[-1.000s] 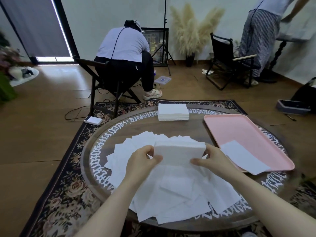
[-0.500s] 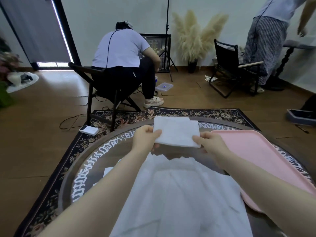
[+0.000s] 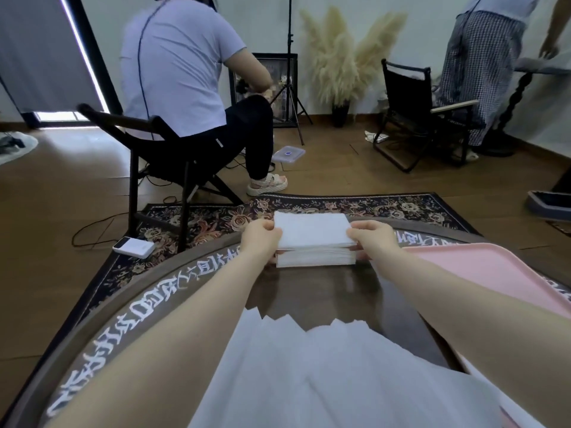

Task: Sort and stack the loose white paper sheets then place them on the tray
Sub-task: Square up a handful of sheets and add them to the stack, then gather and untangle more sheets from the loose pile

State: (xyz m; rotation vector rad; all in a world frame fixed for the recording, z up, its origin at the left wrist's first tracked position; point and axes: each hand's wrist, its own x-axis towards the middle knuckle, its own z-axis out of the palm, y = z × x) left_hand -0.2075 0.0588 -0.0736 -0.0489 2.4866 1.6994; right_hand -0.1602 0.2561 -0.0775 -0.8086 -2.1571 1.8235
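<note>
Head view looks down on the round dark wooden bench with white lettering round its rim (image 3: 129,313), which carries everything. Spread across its near side lies the heap of loose white paper sheets (image 3: 324,381), fanned and overlapping, seemingly the unsorted remainder kept close for easy picking. On the right sits the flat pink plastic tray (image 3: 482,273), just beside the work so finished paper can slide across; what shows of it is bare. At the far edge rests the squared stack of white sheets (image 3: 315,257), out of the way of the loose heap. Held right over it is a thin batch of white sheets (image 3: 313,230), level and lined up with the stack's edges, probably so it lands flush. The left hand (image 3: 261,236) grips the batch's left edge and the right hand (image 3: 367,236) its right edge, fingers curled round the paper on both sides to keep it from sagging or fanning out.
</note>
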